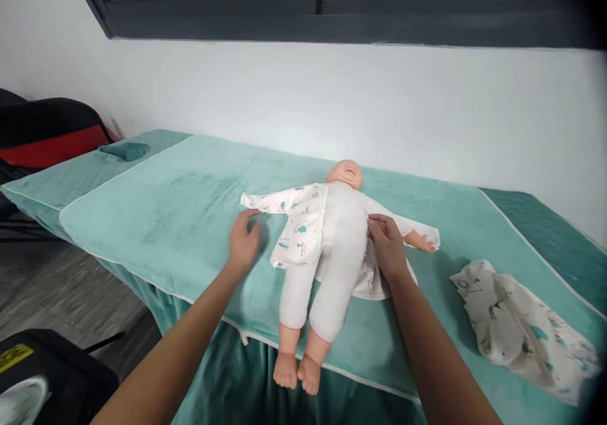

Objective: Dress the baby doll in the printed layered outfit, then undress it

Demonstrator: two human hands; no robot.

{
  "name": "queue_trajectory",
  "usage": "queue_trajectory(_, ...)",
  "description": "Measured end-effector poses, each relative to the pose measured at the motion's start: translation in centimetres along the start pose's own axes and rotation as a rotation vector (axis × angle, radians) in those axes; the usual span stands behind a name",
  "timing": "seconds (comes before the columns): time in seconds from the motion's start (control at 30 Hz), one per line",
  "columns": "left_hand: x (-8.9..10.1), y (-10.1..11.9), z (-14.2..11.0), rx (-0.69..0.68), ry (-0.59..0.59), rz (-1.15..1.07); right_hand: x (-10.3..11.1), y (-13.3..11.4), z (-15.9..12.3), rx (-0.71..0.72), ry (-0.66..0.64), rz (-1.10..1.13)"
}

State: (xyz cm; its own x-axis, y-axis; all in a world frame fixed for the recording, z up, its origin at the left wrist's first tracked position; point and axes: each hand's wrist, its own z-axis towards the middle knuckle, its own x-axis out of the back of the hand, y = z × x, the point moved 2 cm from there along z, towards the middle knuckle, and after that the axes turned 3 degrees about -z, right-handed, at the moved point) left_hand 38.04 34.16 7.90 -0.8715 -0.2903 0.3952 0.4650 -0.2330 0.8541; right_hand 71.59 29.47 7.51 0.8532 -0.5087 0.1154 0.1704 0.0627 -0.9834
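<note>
A baby doll [332, 248] in a white bodysuit lies face up on a teal towel [180, 210] covering a padded table. A white printed baby jacket [298, 222] is spread under it, one sleeve laid out to the left. My left hand [244, 241] rests on the towel just below that sleeve's cuff, fingers loosely curled, holding nothing. Over at the doll's right side, my right hand [389, 248] pinches the jacket's other panel against the doll's waist. One bare doll hand [422, 241] pokes out beyond it.
A second crumpled printed garment [516, 324] lies on the towel at the right. A small teal cushion [124, 151] sits at the table's far left end. A black and red chair [47, 134] stands left, a black case [52, 374] on the floor.
</note>
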Motion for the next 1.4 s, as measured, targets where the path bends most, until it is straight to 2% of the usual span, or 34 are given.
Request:
queue_trajectory(0.17, -0.3, 3.4, -4.2, 0.159, -0.332, -0.309, -0.1, 0.2, 0.2, -0.01, 0.004, 0.036)
queue_trajectory(0.27, 0.2, 4.1, -6.6, 0.124, -0.429, -0.45, -0.1, 0.3, 0.1, -0.038, 0.025, 0.043)
queue_trajectory(0.33, 0.4, 3.8, -7.9, 0.076, -0.464, -0.455, -0.1, 0.2, 0.0, -0.048, 0.02, 0.013)
queue_trajectory(0.43, 0.3, 2.7, -8.8, 0.042, -0.429, -0.31, 0.0, -0.3, -0.2, 0.03, -0.022, -0.138)
queue_trajectory(0.53, -0.3, 1.9, -8.5, 0.067, -0.308, -0.168, 0.1, -0.8, -0.3, 0.089, -0.076, -0.237)
queue_trajectory(0.63, -1.0, 1.9, -8.0, 0.105, -0.24, -0.088, 0.1, -0.7, -0.3, 0.019, -0.192, -0.143)
queue_trajectory(0.77, -1.1, 3.0, -7.6, 0.071, -0.207, -0.013, 0.2, -0.4, -0.5, -0.038, -0.376, 0.018)
queue_trajectory(0.97, -0.5, 4.0, -8.0, 0.1, -0.159, -0.07, 0.4, -0.2, -1.0, 0.049, -0.482, -0.05)
queue_trajectory(1.23, -0.4, 4.7, -9.9, 0.195, -0.139, -0.127, 0.2, 0.6, -0.6, 0.089, -0.541, 0.036)
queue_trajectory(1.4, -0.1, 4.5, -10.3, 0.374, -0.135, -0.371, 0.0, 0.7, -0.4, 0.092, -0.596, 0.053)
